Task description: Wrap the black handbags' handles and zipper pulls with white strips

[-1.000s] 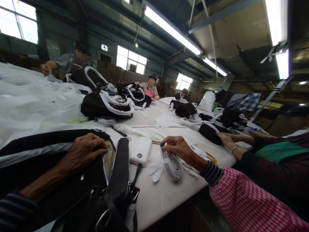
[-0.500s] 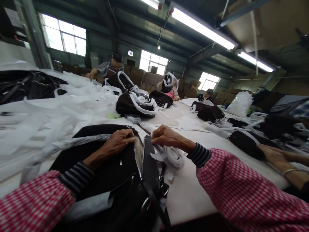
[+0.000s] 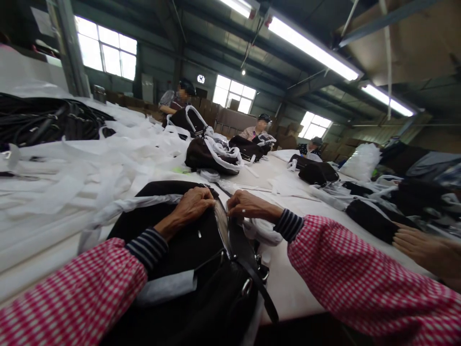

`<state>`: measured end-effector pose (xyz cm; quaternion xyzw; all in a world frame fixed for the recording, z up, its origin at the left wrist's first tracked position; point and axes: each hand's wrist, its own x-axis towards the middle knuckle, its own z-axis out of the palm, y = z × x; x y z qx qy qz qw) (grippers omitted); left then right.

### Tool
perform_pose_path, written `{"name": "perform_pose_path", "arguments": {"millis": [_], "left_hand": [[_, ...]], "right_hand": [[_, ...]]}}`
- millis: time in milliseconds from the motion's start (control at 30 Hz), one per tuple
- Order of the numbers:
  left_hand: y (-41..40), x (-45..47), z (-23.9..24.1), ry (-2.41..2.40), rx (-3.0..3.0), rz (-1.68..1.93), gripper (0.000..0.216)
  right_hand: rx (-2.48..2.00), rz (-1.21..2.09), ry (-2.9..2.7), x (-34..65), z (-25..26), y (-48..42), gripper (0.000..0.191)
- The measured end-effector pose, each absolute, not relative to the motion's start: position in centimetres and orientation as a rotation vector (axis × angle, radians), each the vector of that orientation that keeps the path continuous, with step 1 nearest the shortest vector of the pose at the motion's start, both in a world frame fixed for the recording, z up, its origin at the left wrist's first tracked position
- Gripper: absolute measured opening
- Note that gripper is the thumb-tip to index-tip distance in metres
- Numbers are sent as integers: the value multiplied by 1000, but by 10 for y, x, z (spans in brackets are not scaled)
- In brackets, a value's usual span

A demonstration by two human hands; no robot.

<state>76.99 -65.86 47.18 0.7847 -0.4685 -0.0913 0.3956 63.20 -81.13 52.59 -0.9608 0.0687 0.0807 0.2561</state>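
Note:
A black bag (image 3: 187, 250) lies on the white table (image 3: 288, 288) in front of me, its zipper (image 3: 223, 230) running down the middle. My left hand (image 3: 192, 204) grips the bag's top edge to the left of the zipper, fingers curled. My right hand (image 3: 248, 207) is closed at the zipper's far end on the right side, and a ring shows on one finger. What it pinches is too small to make out. A white wrapped strap (image 3: 259, 230) lies under my right wrist. A black strap with metal rings (image 3: 252, 283) hangs toward me.
White plastic wrapping (image 3: 72, 173) and a heap of black straps (image 3: 46, 125) cover the left of the table. Several black bags with white-wrapped handles (image 3: 212, 156) sit farther along. Other people work at the far end, and a co-worker's hand (image 3: 428, 250) rests at the right.
The view swung left. My right hand left the white strap by the phone and came to the bag's zipper beside my left hand. Both hands now sit close together at the zipper's end.

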Motion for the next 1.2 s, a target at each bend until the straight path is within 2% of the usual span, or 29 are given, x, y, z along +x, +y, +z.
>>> {"name": "perform_pose_path", "arguments": {"millis": [1200], "left_hand": [[-660,770,471,-1219,2007,-187,19]], "right_hand": [[-2561,180,251,630,518,-810,12]]}}
